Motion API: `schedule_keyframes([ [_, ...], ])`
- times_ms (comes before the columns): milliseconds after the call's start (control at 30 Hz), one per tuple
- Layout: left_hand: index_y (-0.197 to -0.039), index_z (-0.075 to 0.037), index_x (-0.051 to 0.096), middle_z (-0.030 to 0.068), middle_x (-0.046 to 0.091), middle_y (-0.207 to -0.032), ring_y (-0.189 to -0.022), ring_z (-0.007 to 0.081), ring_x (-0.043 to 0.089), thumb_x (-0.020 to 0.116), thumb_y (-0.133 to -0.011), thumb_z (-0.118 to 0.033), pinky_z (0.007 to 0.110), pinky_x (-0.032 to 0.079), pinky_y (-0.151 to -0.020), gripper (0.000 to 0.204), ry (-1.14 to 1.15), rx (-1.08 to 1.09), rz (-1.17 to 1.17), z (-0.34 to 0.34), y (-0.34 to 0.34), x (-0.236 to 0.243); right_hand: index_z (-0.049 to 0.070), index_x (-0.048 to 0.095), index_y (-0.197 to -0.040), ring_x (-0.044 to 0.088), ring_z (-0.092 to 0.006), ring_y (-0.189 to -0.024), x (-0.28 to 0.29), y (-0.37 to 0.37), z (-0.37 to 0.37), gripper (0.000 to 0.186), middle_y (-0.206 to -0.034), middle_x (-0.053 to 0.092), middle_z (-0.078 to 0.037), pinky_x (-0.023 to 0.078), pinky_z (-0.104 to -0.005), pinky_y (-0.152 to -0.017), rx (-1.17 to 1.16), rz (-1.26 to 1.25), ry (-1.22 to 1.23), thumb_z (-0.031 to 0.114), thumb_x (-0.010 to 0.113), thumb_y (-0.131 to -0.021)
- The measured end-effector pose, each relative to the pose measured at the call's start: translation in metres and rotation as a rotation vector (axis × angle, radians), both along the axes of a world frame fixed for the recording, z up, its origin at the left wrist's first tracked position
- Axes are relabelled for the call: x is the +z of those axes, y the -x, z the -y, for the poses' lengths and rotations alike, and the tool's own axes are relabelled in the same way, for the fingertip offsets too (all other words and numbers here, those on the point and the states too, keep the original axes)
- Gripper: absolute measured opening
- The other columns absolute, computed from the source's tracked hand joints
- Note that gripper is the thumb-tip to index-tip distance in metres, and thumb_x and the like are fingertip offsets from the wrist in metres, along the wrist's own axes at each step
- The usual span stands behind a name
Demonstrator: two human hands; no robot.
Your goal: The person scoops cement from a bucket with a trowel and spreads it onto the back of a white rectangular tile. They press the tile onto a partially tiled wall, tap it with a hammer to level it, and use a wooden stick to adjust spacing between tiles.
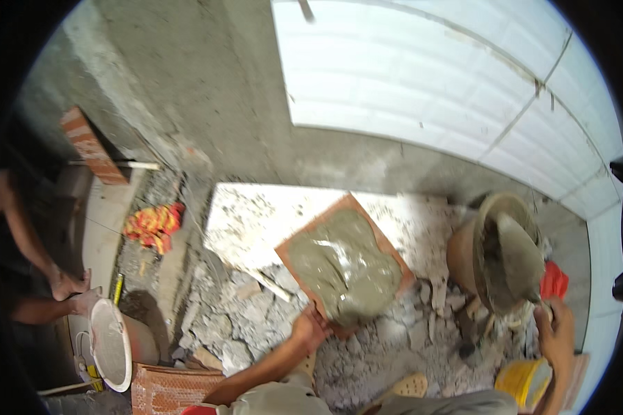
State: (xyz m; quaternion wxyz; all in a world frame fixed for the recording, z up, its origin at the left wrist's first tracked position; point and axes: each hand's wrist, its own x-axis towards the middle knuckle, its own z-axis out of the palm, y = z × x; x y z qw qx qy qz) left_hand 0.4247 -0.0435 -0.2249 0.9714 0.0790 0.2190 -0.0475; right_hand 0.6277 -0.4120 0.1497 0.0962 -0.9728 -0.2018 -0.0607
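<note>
My left hand (310, 328) grips the near corner of a square reddish-brown tile (286, 254), which it holds face up. A thick, wet heap of grey mortar (346, 266) covers most of that tile, leaving the edges bare. On the right, my right hand (555, 335) is closed round the handle of a trowel (521, 256). The trowel's mortar-coated blade is at the mouth of a brownish bucket (464, 256). Grey mortar smears the inside of this bucket.
Broken rubble (235, 346) lies around my feet. A mortar-spattered white board (249, 214) lies behind the tile, below white wall tiles (401, 69). At left, another person's hands (76, 294) are near a white-rimmed bucket (121, 346). Stacked tiles (169, 391) and a yellow container (519, 380) are nearby.
</note>
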Motion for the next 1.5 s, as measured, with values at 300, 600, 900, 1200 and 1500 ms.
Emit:
schedule_keyframes([
  [300, -0.125, -0.011, 0.054, 0.0150, 0.063, -0.121, -0.107, 0.0333, 0.061, 0.035, -0.110, -0.035, 0.052, 0.047, -0.099, 0.034, -0.376, -0.023, -0.574, 0.007, -0.013, 0.018, 0.000, 0.066, -0.095, 0.064, -0.0389, -0.096, -0.032, -0.033, 0.067, 0.025, -0.095, 0.065, -0.019, 0.048, -0.0491, -0.084, -0.101, 0.090, 0.565, 0.001, 0.069, -0.070],
  [600, -0.134, -0.011, 0.054, 0.0079, 0.062, -0.131, -0.117, 0.0250, 0.061, 0.035, -0.110, -0.036, 0.047, 0.052, -0.097, 0.040, -0.363, 0.065, -0.437, -0.006, -0.020, 0.032, 0.001, 0.068, -0.107, 0.061, -0.0375, -0.101, -0.024, 0.013, -0.012, 0.036, -0.098, 0.064, -0.016, 0.046, -0.0464, -0.094, 0.351, 0.045, 0.026, -0.008, 0.062, -0.073],
  [900, -0.126, -0.006, 0.054, 0.0108, 0.061, -0.121, -0.111, 0.0262, 0.061, 0.038, -0.109, -0.035, 0.046, 0.051, -0.098, 0.038, -0.431, 0.059, -0.487, -0.018, -0.022, 0.031, 0.003, 0.070, -0.107, 0.065, -0.0351, -0.097, -0.061, 0.037, -0.024, 0.029, -0.101, 0.068, -0.015, 0.053, -0.0412, -0.084, 0.456, -0.219, -0.258, -0.009, 0.065, -0.081],
  [1200, -0.124, -0.006, 0.057, 0.0100, 0.063, -0.122, -0.113, 0.0263, 0.060, 0.044, -0.108, -0.035, 0.046, 0.051, -0.098, 0.036, -0.412, 0.081, -0.462, -0.016, -0.016, 0.021, 0.002, 0.069, -0.111, 0.063, -0.0380, -0.099, -0.032, -0.004, 0.025, 0.026, -0.101, 0.068, -0.018, 0.049, -0.0489, -0.086, -0.032, 0.123, 0.395, 0.021, 0.067, -0.094],
  [1500, -0.128, -0.009, 0.056, 0.0095, 0.061, -0.127, -0.118, 0.0285, 0.059, 0.048, -0.106, -0.034, 0.049, 0.050, -0.104, 0.034, -0.398, 0.092, -0.417, -0.020, -0.017, 0.020, 0.004, 0.067, -0.098, 0.065, -0.0372, -0.084, -0.027, 0.002, 0.017, 0.019, -0.084, 0.065, -0.015, 0.050, -0.0455, -0.074, -0.014, -0.098, 0.120, 0.022, 0.068, -0.093],
])
